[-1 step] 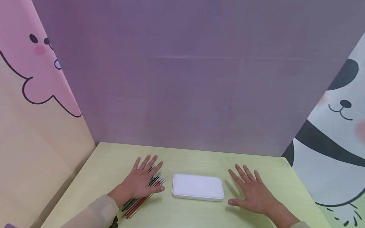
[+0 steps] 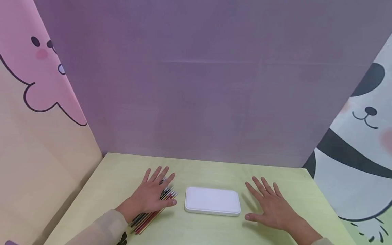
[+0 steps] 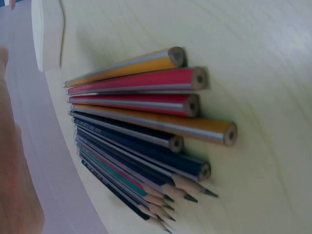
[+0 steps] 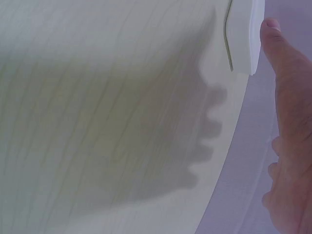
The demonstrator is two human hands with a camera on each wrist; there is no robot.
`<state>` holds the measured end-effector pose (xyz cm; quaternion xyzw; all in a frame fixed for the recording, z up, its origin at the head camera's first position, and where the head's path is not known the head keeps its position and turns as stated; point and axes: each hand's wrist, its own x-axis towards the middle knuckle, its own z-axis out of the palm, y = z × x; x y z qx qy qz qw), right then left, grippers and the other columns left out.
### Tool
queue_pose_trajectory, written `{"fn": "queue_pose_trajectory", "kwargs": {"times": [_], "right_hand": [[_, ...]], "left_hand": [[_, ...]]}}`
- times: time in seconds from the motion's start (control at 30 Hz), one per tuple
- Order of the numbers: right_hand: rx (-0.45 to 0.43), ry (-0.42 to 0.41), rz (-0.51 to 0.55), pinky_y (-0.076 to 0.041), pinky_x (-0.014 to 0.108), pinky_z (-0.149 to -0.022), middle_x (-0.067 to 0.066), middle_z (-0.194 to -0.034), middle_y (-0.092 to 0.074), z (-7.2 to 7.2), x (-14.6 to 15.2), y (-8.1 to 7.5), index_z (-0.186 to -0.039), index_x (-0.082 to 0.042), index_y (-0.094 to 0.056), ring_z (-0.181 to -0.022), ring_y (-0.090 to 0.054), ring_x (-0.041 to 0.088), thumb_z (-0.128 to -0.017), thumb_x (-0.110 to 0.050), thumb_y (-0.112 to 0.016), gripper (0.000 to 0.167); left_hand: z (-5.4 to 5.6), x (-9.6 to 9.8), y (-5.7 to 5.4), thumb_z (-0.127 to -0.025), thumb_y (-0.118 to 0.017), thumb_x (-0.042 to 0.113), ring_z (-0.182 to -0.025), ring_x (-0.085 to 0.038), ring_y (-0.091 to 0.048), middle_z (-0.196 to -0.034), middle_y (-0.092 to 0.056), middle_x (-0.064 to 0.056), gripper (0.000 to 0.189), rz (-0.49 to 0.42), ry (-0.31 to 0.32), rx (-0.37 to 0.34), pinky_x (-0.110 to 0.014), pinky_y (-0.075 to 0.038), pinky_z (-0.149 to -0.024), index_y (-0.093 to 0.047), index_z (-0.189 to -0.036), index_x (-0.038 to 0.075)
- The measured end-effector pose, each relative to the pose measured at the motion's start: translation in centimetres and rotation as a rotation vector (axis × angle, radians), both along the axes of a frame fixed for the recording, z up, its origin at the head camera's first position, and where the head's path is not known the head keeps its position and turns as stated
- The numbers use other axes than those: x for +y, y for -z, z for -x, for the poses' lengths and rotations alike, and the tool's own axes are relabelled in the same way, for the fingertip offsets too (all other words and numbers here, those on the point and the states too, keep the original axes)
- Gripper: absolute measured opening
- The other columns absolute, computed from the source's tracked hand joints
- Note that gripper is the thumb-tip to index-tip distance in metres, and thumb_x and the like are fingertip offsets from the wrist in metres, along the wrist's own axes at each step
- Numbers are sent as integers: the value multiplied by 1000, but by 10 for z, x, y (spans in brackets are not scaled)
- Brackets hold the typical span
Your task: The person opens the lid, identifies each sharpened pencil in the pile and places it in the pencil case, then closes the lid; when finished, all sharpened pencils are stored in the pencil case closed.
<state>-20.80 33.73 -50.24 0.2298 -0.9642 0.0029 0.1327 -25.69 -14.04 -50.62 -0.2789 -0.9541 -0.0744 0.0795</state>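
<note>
Spread wide, nothing gripped: the left hand (image 2: 150,197) was held over the pencils (image 3: 146,134), left on the desk (image 2: 211,172), the right hand (image 2: 272,208) poised right of the white case (image 2: 212,201) (palms down, both). A ready pose was suggested; for any pickup, a closing grip was needed.

Left sleeve (image 2: 99,226): pale beige is spotted, between seven and eight o'clock!
Right sleeve (image 2: 322,241): beige again, barely glimpsed, four o'clock!

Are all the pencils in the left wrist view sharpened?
No, the red pencils have flat, unsharpened ends, while several dark pencils taper to points.
</note>
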Motion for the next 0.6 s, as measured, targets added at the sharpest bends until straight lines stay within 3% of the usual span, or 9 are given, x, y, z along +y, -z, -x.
{"fn": "queue_pose_trajectory", "kwargs": {"times": [0.33, 0.6], "right_hand": [[2, 9, 18, -23, 69, -114, 10, -169, -27, -3, 0, -9, -160, -22, -38, -152, -27, 45, -77, -82, -64, 105], [-19, 19, 42, -24, 69, -114, 10, -169, -27, -7, 1, -12, -160, -22, -38, -151, -28, 46, -78, -81, -65, 105]], "left_hand": [[-6, 5, -7, -88, -35, 88, -159, -35, -10, -172, -16, -7, 99, 56, -7, -28, -65, -5, -123, -25, -164, 25], [-5, 6, -12, -88, -42, 86, -158, -36, -14, -172, -19, -8, 100, 29, 12, 8, -65, -7, -122, -30, -163, 22]]}}
